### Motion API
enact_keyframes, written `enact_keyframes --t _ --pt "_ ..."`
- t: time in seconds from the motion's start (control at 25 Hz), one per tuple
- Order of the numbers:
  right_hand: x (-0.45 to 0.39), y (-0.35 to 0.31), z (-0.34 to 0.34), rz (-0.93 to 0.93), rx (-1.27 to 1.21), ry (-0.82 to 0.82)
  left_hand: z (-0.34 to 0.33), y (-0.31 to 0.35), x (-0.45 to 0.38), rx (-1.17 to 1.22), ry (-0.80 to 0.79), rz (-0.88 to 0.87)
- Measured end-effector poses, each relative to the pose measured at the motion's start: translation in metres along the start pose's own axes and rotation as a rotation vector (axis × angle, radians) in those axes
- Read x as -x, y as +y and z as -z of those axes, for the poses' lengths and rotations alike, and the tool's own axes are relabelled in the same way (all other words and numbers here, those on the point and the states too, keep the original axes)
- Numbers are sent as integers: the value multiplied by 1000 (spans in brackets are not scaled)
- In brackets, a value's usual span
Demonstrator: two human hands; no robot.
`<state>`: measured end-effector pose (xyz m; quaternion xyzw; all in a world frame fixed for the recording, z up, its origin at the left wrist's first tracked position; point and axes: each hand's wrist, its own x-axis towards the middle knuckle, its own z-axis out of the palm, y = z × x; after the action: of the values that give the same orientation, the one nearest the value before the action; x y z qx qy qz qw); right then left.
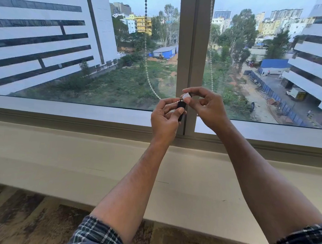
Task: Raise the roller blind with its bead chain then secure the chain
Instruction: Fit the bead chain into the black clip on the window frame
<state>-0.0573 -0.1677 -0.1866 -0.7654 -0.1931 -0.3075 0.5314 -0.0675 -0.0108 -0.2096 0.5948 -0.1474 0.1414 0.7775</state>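
A bead chain hangs from the top of the window and curves down to my hands; its other strand drops just right of the window mullion. My left hand is shut on a small black chain holder in front of the mullion's base. My right hand pinches a small white piece at the top of that holder. The blind itself is out of view above.
A wide pale sill runs below the window frame. Patterned carpet lies under it. Outside the glass are tall buildings, trees and a yard. My plaid sleeves are rolled back.
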Motion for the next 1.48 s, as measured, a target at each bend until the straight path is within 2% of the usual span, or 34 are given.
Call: enact_keyframes --t 0.2,0.36,0.6,0.88,1.04,1.24,1.48 --pt "-10 -5 11 0 69 -212 3 -8 2 -101 -33 -45" --pt "-21 -10 22 -88 58 -370 3 -14 5 -124 -29 -39" --pt "-30 -11 35 -114 92 -533 1 -14 6 -150 -49 3" --pt "-31 -11 33 -100 219 -451 -7 -17 3 -16 -28 130" --pt "-28 -11 40 -145 26 -480 -6 -14 -1 -12 -99 133" --pt "-31 -10 36 -198 148 -456 -7 -17 2 -71 -36 91" --pt "-26 -7 33 -277 83 -393 -7 -21 3 -133 -22 65"
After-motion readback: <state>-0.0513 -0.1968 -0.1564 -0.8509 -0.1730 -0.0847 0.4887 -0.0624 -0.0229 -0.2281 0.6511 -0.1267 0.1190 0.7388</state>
